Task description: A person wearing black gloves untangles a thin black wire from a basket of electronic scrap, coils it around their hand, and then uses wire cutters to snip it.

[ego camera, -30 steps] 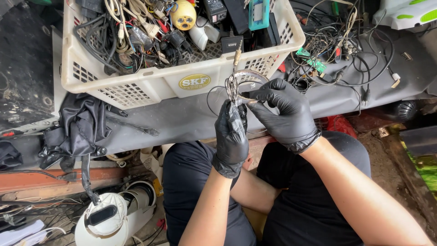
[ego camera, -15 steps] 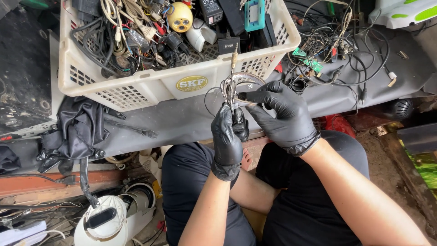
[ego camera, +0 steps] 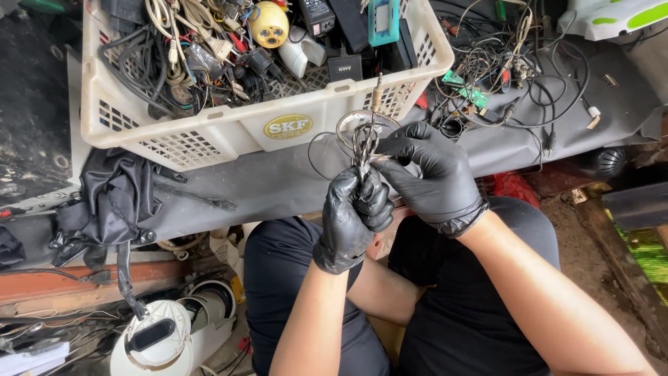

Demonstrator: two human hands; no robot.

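Cable coil (ego camera: 363, 136), thin and looped, stands up at twelve o'clock from the left hand (ego camera: 351, 216), whose grip is closed on its bunched lower end. At three o'clock, the right hand (ego camera: 435, 177) pinches the strand beside it, before the white basket (ego camera: 243, 129).

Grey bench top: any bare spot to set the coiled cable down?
Bare grey sheet between white plastic basket and front edge, from crumpled black cloth to the gloved hands. Crowded: basket interior and the tangled thin wires right of it.
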